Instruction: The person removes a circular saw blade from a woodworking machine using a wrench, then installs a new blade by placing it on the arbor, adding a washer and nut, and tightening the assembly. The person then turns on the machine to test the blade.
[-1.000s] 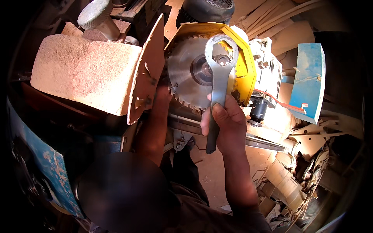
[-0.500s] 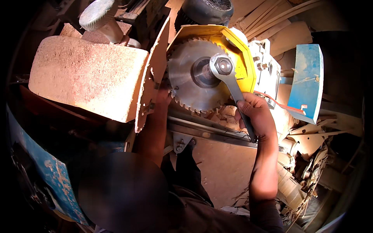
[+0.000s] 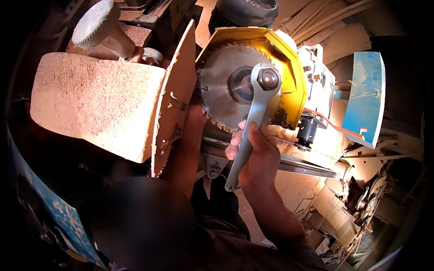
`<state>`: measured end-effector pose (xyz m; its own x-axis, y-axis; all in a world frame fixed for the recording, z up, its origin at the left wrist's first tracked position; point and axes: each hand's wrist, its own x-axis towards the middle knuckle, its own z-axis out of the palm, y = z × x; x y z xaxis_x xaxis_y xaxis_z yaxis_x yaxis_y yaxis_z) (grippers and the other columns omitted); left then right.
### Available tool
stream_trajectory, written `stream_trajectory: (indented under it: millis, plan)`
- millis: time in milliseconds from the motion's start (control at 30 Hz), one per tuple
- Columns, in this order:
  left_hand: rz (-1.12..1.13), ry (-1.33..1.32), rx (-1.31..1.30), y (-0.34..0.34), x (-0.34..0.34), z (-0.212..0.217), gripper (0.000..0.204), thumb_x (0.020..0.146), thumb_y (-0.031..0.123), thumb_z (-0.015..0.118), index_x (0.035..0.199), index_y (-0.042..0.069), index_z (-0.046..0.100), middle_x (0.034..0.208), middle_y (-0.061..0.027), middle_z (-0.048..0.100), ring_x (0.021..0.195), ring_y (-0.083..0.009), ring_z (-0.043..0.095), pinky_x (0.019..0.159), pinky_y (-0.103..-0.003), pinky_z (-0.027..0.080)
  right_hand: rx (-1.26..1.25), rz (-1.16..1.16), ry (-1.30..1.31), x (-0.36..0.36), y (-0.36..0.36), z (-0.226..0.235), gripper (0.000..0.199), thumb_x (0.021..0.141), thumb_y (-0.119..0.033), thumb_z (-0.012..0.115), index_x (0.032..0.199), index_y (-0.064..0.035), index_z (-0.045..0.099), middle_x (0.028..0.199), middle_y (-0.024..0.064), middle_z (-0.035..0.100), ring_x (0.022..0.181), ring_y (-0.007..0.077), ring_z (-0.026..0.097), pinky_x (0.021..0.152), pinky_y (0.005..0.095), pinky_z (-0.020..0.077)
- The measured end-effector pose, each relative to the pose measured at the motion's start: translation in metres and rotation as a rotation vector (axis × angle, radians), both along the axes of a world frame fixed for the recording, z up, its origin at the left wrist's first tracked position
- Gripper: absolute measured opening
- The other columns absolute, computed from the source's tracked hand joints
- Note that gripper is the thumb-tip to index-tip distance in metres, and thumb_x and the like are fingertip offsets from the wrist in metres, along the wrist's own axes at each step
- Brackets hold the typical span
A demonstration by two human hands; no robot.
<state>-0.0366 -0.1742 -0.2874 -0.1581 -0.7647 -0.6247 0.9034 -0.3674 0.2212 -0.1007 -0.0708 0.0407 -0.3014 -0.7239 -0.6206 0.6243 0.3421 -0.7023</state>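
A toothed circular saw blade (image 3: 217,97) sits under a yellow guard (image 3: 289,72). A grey ring wrench (image 3: 253,117) is fitted over the hex nut (image 3: 268,79) at the blade's centre. My right hand (image 3: 257,156) grips the wrench's handle below the blade. My left hand (image 3: 195,117) reaches up behind a sawdust-covered plate (image 3: 174,99), close to the blade's left edge; its fingers are hidden, so what it holds cannot be seen.
A sawdust-coated housing (image 3: 95,101) fills the left, with a round knob (image 3: 92,22) above it. A dark motor (image 3: 244,11) sits at the top. A blue panel (image 3: 366,97) stands at the right, and wood scraps (image 3: 343,203) lie at the lower right.
My right hand has swung the wrench handle from the lower right back toward the lower left, the ring staying at the blade's centre nut. The left arm has stayed in place.
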Motion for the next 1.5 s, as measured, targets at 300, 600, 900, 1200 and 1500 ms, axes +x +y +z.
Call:
stream_trajectory:
  millis: [300, 600, 900, 1200, 1500]
  plan:
    - [-0.012, -0.056, -0.004, 0.007, 0.012, 0.003, 0.042, 0.103, 0.037, 0.041, 0.125, 0.008, 0.06, 0.122, -0.0107, 0.066, 0.107, -0.03, 0.066, 0.094, -0.045, 0.055, -0.182, -0.064, -0.133, 0.037, -0.016, -0.015, 0.017, 0.106, -0.016, 0.047, 0.114, -0.0046, 0.056, 0.078, 0.011, 0.06, 0.061, 0.0221, 0.056, 0.059, 0.0359, 0.047]
    - [-0.027, -0.083, 0.002, 0.017, 0.016, 0.006, 0.042, 0.103, 0.037, 0.04, 0.126, 0.008, 0.06, 0.122, -0.0108, 0.065, 0.108, -0.0302, 0.066, 0.094, -0.045, 0.055, -0.243, -0.002, 0.017, 0.04, -0.012, -0.026, 0.021, 0.107, -0.018, 0.046, 0.121, -0.0035, 0.051, 0.072, 0.0083, 0.059, 0.053, 0.0169, 0.053, 0.052, 0.0308, 0.0465]
    - [-0.02, -0.073, 0.028, 0.028, 0.014, 0.006, 0.042, 0.103, 0.037, 0.04, 0.126, 0.008, 0.059, 0.123, -0.0109, 0.065, 0.108, -0.0304, 0.066, 0.094, -0.045, 0.055, -0.3, -0.172, -0.029, 0.063, -0.028, -0.027, 0.019, 0.106, -0.015, 0.047, 0.12, -0.0025, 0.051, 0.071, 0.0063, 0.054, 0.056, 0.0175, 0.049, 0.054, 0.032, 0.0454]
    - [-0.002, -0.046, -0.002, 0.008, 0.0, -0.006, 0.042, 0.103, 0.037, 0.04, 0.127, 0.007, 0.059, 0.124, -0.011, 0.065, 0.108, -0.0306, 0.065, 0.094, -0.045, 0.055, -0.452, 0.299, 0.21, 0.011, -0.005, 0.011, 0.026, 0.105, -0.014, 0.048, 0.123, 0.0033, 0.048, 0.068, 0.0114, 0.059, 0.052, 0.0173, 0.054, 0.057, 0.0298, 0.0467]
    - [0.001, -0.025, -0.012, 0.0, -0.002, -0.009, 0.043, 0.103, 0.037, 0.039, 0.128, 0.007, 0.059, 0.124, -0.0111, 0.064, 0.109, -0.0308, 0.065, 0.094, -0.045, 0.055, -0.004, 0.58, 0.269, -0.109, 0.002, 0.023, 0.022, 0.104, -0.022, 0.053, 0.112, -0.0029, 0.059, 0.065, 0.0087, 0.061, 0.046, 0.0141, 0.054, 0.046, 0.0253, 0.0433]
